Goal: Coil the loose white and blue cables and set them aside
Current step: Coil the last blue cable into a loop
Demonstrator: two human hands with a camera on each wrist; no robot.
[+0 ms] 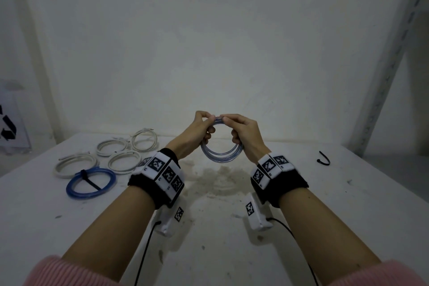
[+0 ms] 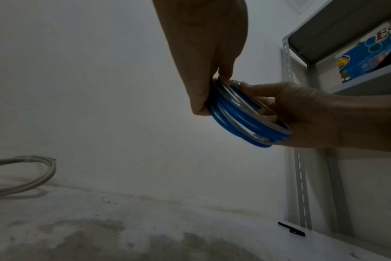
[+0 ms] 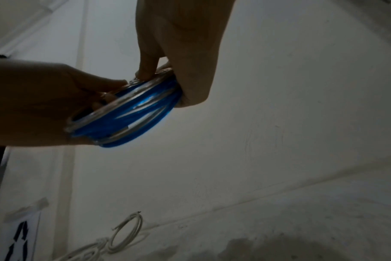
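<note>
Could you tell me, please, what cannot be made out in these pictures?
- The ends of the held blue cable coil: covered by the fingertips of the left hand and right hand in every view.
- Whether the white cable coils are tied: too small in the head view, cut off by the edge in both wrist views.
- The print on the blue box on the shelf: cut off by the left wrist view's edge.
- The black cable tie: too small for detail.

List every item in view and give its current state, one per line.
Left hand: pinches the held coil's top, fingers curled round its side.
Right hand: grips the same coil's other side.
Held blue coil: wound, in the air above the table, no tie visible.
Tied blue coil: on the table, black tie across it.
White coils: four, coiled, lying on the table's left.
Loose black tie: unused, on the table's right.
</note>
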